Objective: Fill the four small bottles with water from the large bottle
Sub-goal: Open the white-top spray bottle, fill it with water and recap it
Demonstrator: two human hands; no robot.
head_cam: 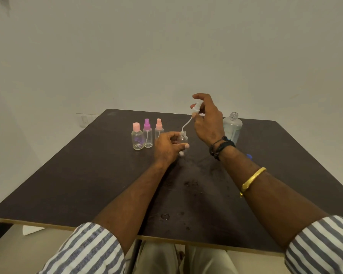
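Note:
My left hand (167,146) grips a small clear bottle (183,137) that stands upright and uncapped on the dark table (87,175). Above it, my right hand (206,119) holds a white spray cap (196,107) whose thin tube (186,124) curves down toward the bottle's mouth. Three more small bottles stand in a row to the left: one with a pink cap (137,137), one with a purple sprayer (147,133), one with a pink sprayer (159,128), partly hidden by my left hand. The large clear bottle (233,126), uncapped and holding water, stands behind my right wrist.
A small blue object (249,156), perhaps a cap, peeks out behind my right forearm. Water drops (165,216) lie on the table near its front edge. A pale wall rises just behind the table.

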